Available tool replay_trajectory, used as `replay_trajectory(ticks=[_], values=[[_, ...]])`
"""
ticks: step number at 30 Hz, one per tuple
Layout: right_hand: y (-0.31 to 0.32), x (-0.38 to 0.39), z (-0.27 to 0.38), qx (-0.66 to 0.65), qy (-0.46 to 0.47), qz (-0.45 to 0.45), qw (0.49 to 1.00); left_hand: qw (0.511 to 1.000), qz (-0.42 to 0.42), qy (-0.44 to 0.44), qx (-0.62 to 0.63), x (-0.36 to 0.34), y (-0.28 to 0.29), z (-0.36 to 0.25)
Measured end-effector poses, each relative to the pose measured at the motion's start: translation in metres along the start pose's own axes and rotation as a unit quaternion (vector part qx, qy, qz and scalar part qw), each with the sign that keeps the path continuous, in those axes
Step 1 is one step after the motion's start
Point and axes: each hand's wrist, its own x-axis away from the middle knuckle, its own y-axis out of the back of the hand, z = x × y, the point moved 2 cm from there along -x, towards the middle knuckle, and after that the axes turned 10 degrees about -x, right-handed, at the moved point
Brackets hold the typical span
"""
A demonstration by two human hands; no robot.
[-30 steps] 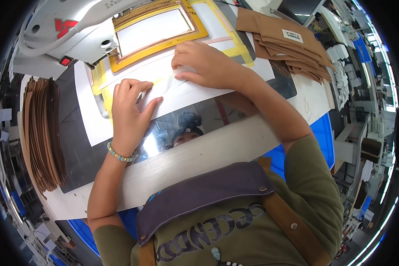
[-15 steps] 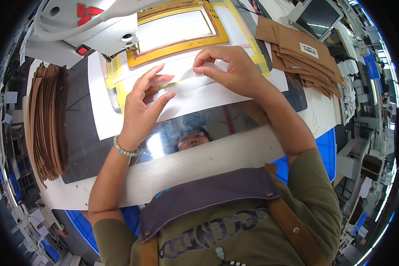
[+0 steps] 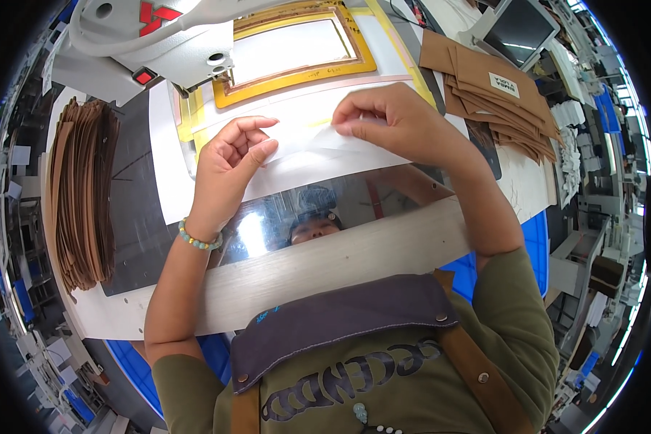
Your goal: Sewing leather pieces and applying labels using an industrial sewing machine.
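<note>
My right hand (image 3: 405, 123) pinches the edge of a thin translucent film (image 3: 304, 143) between thumb and fingertips. That film hangs just over a white sheet (image 3: 177, 192), and its full outline is hard to make out against the white. Left of it, my left hand (image 3: 231, 152) is half curled, its thumb and forefinger apart and no hold on the film showing. Beyond both hands lies a yellow rectangular frame (image 3: 296, 83) around a white panel, with yellow tape strips (image 3: 421, 81) on the surface beside it.
A white machine head (image 3: 152, 47) overhangs the far left. Folded brown pieces (image 3: 83, 195) stand stacked at the left. Brown envelope-like pouches (image 3: 484, 87) lie in a pile at the right, near a small screen (image 3: 521, 32). A reflective metal plate (image 3: 267, 231) lines the near side.
My hands have moved farther apart, the right one rightward and the left one slightly leftward. The left fingers have curled more. The film stays in the right hand.
</note>
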Motion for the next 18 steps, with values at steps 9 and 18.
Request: replay_trajectory(ticks=[9,18], values=[[-0.029,-0.031,-0.015,0.061,0.168,-0.01,0.984,0.989,-0.004,-0.019,-0.148,0.0,-0.009,-0.006],[0.031,-0.077,0.002,-0.065,0.015,0.016,0.998,0.888,-0.072,-0.192,-0.411,0.002,0.043,-0.019]])
